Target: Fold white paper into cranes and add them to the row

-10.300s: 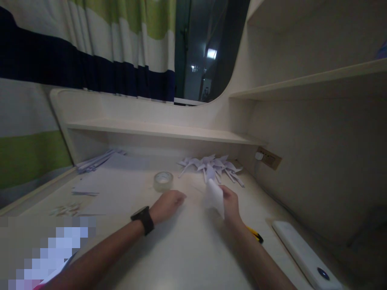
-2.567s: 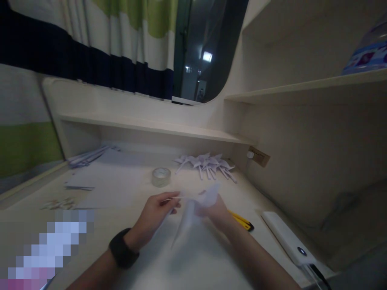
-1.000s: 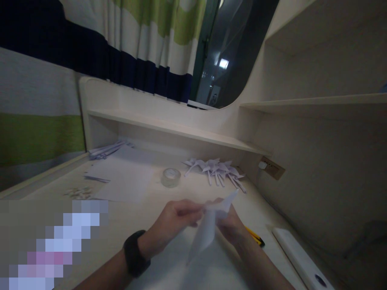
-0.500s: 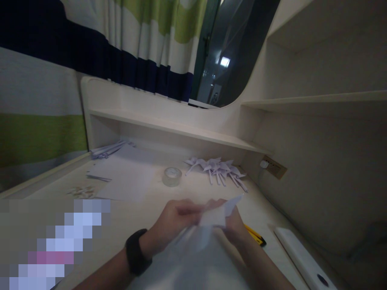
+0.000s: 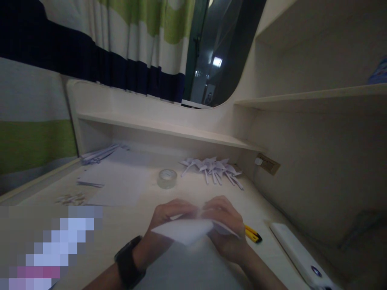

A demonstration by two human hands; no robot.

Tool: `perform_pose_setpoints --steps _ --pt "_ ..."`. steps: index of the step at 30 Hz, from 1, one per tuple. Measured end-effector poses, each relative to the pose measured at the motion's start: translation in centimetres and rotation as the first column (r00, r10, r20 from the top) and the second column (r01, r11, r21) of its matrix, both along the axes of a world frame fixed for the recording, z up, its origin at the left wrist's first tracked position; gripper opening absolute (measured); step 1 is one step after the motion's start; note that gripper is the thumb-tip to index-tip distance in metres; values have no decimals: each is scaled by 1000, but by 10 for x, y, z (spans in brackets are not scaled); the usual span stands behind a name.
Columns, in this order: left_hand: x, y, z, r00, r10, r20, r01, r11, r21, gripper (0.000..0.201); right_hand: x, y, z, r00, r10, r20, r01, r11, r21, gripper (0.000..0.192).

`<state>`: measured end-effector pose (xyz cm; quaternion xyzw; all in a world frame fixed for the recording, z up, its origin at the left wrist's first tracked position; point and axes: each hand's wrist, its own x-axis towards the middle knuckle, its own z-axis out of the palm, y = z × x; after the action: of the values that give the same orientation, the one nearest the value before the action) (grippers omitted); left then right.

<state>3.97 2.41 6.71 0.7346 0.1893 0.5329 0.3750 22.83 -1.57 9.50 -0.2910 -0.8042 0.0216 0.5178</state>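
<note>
A piece of white paper (image 5: pixel 184 230) with folded, pointed flaps is held up between both hands, just above the near part of the desk. My left hand (image 5: pixel 169 215), with a black watch on its wrist, grips it from the left and behind. My right hand (image 5: pixel 226 227) has its fingers curled round the right side of the same paper. The fingertips of both hands come close together at its far edge and look slightly blurred. Beyond the hands lie several white paper pinwheels (image 5: pixel 211 166) on rolled paper sticks, beside a roll of clear tape (image 5: pixel 167 179).
A yellow and black utility knife (image 5: pixel 252 233) lies right of my right hand, near a long white device (image 5: pixel 298 251). Paper sheets (image 5: pixel 121 177), rolled paper sticks (image 5: pixel 101 154) and small scraps (image 5: pixel 71 199) are at left. A shelf (image 5: pixel 157 128) spans the back; a wall socket (image 5: pixel 268 163) is at right.
The paper has turned, and its pointed flaps now spread toward me. My right hand has curled round it with fingers at the top. The view has shifted slightly to the right.
</note>
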Motion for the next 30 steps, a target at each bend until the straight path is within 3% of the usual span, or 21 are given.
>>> perform_pose_setpoints --steps 6,12,18,30 --pt "-5 1 -3 998 11 -54 -13 999 -32 15 -1 1 0 1000 15 23 -16 998 61 19" --pt "-4 4 0 996 45 -80 -39 997 69 12 0 3 -7 999 14 46 -17 998 60 24" --pt "-5 2 9 995 52 -84 -54 998 -21 12 1 5 -10 999 28 44 -31 998 56 26" --pt "-12 2 19 979 -76 -191 86 995 47 15 -6 1 -9 999 36 22 -38 996 77 26"
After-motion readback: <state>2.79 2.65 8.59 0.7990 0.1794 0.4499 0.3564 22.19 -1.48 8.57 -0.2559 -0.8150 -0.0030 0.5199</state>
